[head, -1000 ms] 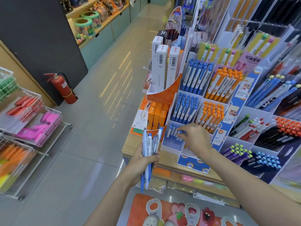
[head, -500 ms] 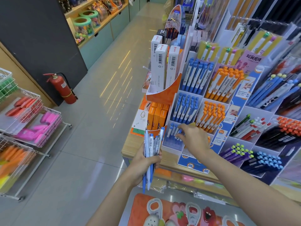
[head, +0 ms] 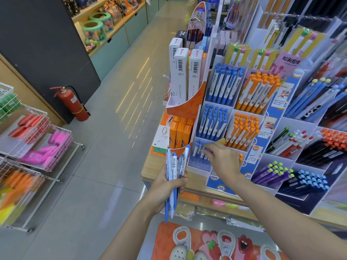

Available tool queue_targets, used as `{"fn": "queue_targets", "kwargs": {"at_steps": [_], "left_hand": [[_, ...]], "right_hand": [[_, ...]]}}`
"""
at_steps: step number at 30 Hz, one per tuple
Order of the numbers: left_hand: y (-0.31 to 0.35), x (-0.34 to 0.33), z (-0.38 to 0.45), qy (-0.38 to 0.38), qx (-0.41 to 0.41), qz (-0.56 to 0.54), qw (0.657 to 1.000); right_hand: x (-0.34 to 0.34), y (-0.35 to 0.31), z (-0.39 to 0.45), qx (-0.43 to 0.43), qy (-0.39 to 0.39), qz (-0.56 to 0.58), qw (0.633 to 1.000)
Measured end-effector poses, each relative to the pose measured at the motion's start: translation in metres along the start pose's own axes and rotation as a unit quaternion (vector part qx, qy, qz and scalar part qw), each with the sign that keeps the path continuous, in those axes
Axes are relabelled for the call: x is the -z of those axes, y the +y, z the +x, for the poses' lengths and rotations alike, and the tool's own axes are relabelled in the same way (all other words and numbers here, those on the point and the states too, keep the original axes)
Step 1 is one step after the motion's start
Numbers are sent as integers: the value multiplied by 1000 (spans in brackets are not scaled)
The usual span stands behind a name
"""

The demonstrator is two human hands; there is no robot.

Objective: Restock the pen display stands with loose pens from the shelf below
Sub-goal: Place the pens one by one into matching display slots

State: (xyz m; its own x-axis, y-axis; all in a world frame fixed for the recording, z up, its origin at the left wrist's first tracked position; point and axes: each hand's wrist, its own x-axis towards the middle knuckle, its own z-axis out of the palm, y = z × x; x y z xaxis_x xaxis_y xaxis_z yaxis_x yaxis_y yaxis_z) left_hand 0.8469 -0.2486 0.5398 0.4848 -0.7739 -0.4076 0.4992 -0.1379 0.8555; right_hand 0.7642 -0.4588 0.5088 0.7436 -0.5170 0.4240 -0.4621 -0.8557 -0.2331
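Head view: restocking midway. Stand (head: 221, 117), centre right, has upper blue slots full; lowest slot (head: 200, 156) sparse. Left hand (head: 170, 186), lower centre, fist wrapped round pen bundle (head: 175, 166) yet to place. Right hand (head: 222, 160) fingertips at slot's pens; pinch or mere touch unclear.

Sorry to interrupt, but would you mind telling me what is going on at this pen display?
A person is restocking the tiered pen stand. The left hand grips a bundle of blue and white pens. The right hand reaches into the bottom blue-pen compartment, its fingers at the pen tops there. That compartment looks only partly filled.
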Motion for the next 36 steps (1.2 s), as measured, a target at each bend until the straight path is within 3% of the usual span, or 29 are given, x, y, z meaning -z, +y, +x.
{"fn": "queue_targets", "kwargs": {"at_steps": [4, 7, 10, 12, 14, 15, 16, 19, 22, 25, 30, 33, 36], "left_hand": [[2, -5, -1, -7, 2, -3, 1000], [4, -4, -1, -1, 5, 5, 1000], [5, -2, -2, -13, -4, 27, 1000], [8, -2, -3, -23, -13, 32, 999], [10, -3, -2, -30, -16, 30, 999], [11, -4, -2, -33, -15, 28, 999], [12, -6, -2, -35, -12, 27, 999], [15, -12, -3, -39, -10, 22, 999], [14, -10, -5, -40, -6, 16, 999], [7, -4, -8, -17, 2, 1, 1000], [4, -5, -8, 26, -21, -19, 999], [10, -11, -6, 18, -34, -5, 999], [17, -8, -4, 18, -38, -1, 999]], "right_hand": [[-5, -1, 6, -26, -62, -32, 997], [-4, -6, 2, -36, -57, -60, 996], [11, -14, -3, -91, -77, 47, 992], [33, -26, 3, -170, -122, 262, 942], [58, -41, 14, -238, -167, 468, 835], [68, -47, 19, -249, -192, 521, 794], [75, -52, 23, -241, -215, 530, 784], [88, -57, 29, -206, -242, 473, 821], [104, -51, 36, -227, -231, 477, 817], [123, -28, 46, -250, -159, 507, 810], [111, 0, 33, -182, -114, 263, 941], [81, -9, 20, -110, -86, 191, 972], [58, -12, 22, -102, -70, 159, 979]]}}
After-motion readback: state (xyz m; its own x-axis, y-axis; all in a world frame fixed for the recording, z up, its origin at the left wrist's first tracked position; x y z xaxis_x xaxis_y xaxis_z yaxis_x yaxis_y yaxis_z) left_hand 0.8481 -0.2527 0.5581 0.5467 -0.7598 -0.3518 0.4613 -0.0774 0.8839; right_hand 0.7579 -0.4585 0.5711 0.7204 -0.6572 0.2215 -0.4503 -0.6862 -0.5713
